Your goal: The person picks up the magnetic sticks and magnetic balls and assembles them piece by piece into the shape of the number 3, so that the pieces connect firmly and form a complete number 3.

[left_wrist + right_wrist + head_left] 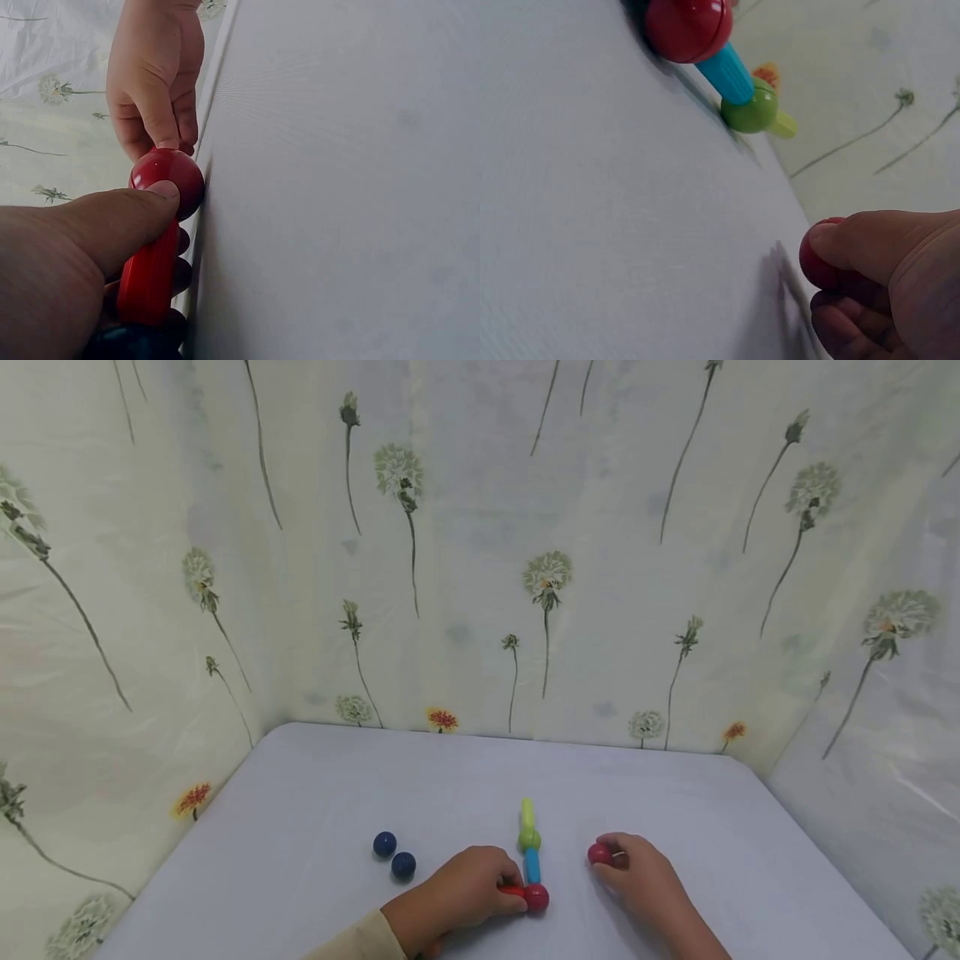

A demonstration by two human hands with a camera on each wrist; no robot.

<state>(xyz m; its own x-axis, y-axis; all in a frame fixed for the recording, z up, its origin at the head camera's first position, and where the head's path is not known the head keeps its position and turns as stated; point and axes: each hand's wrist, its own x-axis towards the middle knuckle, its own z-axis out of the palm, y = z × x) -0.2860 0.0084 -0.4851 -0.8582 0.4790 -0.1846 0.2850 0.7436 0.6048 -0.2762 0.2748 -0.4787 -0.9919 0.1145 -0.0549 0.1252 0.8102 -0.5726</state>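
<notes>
My left hand (472, 889) grips a red rod (146, 281), its thumb lying against a red ball (537, 898) at the rod's end. From that ball a blue rod (532, 866) runs away from me to a green ball (529, 839), with a yellow-green rod (527, 812) beyond it. These pieces form a bent chain along the table. To the right, my right hand (643, 877) pinches a second red ball (599, 854) between thumb and fingers, apart from the chain. The left fingers partly hide the red rod in the head view.
Two dark blue balls (385, 844) lie close together left of my left hand. An orange piece (432, 949) shows partly under the left wrist. The white table (315, 793) ends at a curtain (465, 527) printed with dandelions, behind and at both sides.
</notes>
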